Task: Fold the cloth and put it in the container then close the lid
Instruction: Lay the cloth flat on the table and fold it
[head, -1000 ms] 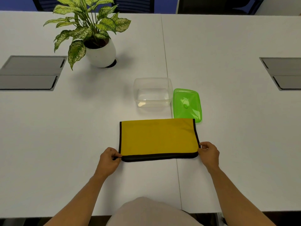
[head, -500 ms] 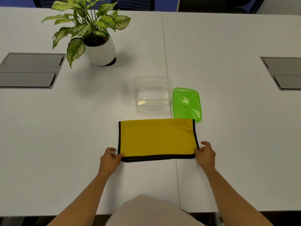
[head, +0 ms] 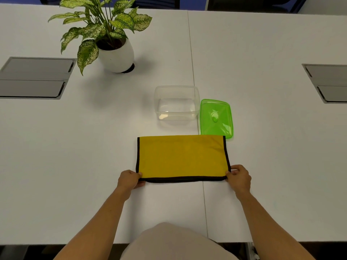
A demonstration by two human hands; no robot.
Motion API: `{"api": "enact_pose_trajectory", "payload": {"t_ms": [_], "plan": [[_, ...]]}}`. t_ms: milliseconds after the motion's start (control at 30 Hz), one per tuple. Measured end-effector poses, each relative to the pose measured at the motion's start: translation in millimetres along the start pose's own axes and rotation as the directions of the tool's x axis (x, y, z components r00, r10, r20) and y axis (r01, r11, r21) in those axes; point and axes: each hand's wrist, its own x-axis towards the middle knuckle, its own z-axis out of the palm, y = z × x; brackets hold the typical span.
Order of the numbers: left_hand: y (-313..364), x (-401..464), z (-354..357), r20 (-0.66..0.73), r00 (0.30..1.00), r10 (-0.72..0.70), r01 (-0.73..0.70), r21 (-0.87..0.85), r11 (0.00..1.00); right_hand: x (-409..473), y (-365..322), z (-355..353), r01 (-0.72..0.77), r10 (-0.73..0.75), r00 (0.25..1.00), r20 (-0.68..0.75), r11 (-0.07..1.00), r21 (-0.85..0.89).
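Note:
A yellow cloth (head: 181, 157) with a black border lies flat on the white table, folded into a wide rectangle. My left hand (head: 129, 180) pinches its near left corner and my right hand (head: 239, 178) pinches its near right corner. Beyond the cloth stands a clear plastic container (head: 176, 103), open and empty. A green lid (head: 216, 118) lies flat on the table just right of the container, its near edge touching the cloth's far right corner.
A potted plant in a white pot (head: 116, 57) stands at the back left. Grey recessed panels sit in the table at the far left (head: 35, 77) and far right (head: 327, 82). A seam (head: 193, 72) runs down the table's middle.
Both hands have tightened on the near corners of the cloth, thumbs now on top. The cloth's near edge looks slightly straighter; container and lid have not moved.

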Motion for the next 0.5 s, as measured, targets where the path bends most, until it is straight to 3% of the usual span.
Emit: {"api": "enact_pose_trajectory", "payload": {"t_ms": [233,500], "plan": [[-8,-3,1,-0.058,0.998,0.034,-0.035,-0.014,0.999,-6,1,-2,-0.031,0.032,0.999,-0.002,0.996,0.088],[-6,-16,9,-0.121,0.966,0.228,-0.181,0.313,0.933,-10,-3,-1,0.076,-0.065,0.994,0.085,0.987,-0.138]]}}
